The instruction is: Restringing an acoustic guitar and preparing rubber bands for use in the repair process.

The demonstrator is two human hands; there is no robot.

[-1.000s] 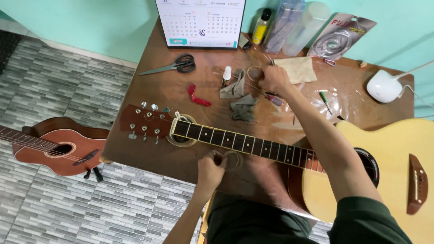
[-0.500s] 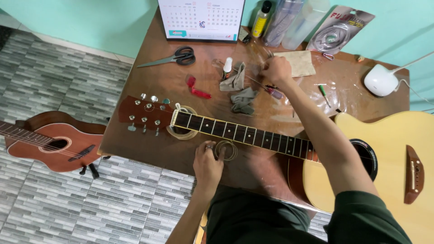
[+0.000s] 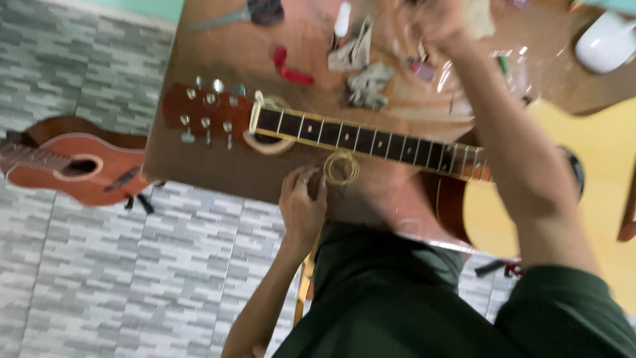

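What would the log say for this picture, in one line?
left hand: at coiled golden guitar string | right hand: blurred, over brown wooden table | acoustic guitar's dark fretboard: flat, unstrung

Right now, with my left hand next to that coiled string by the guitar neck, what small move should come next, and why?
Probably pinch the coiled string with the left hand: its fingertips sit just beside the coil, below the guitar neck, while the right hand is busy farther up the table.
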